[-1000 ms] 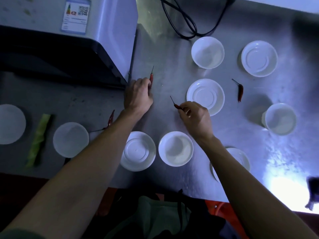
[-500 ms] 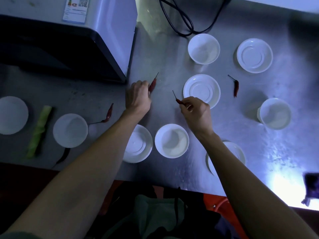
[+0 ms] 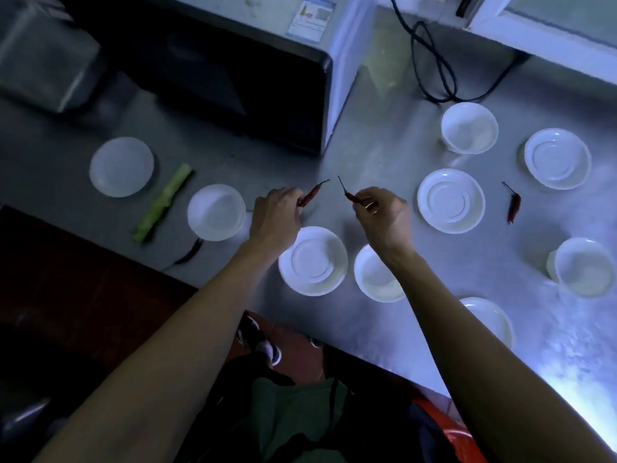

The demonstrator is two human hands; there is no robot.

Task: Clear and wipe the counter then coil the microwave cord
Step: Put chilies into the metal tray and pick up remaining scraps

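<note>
Seen from above, a person's two bare arms reach over a grey metal surface (image 3: 384, 168) scattered with white dishes. The left hand (image 3: 275, 215) has its grip closed on a dried red chili (image 3: 312, 194), pinched at the fingertips with the stem pointing up and away to the right. The right hand (image 3: 384, 218) has its grip closed on a second red chili (image 3: 349, 194), stem slanting up to the left, so the two stems nearly meet between the hands.

Just below the left grip sits an upturned white saucer (image 3: 313, 261); a white bowl (image 3: 375, 275) lies beneath the right wrist. Left of the left grip are another white bowl (image 3: 216, 212), a green vegetable stalk (image 3: 163, 202) and a pale round lid (image 3: 122, 167). A dark chili (image 3: 191, 252) lies near the surface's front edge. Right of the right grip stands a larger saucer (image 3: 451, 200), and past it a loose red chili (image 3: 513, 204) lies on the surface.

Above both grips is the microwave (image 3: 233, 71), dark-fronted with a pale side. Its black cord (image 3: 434, 66) lies in loose, uncoiled loops on the surface, well beyond the right grip.
</note>
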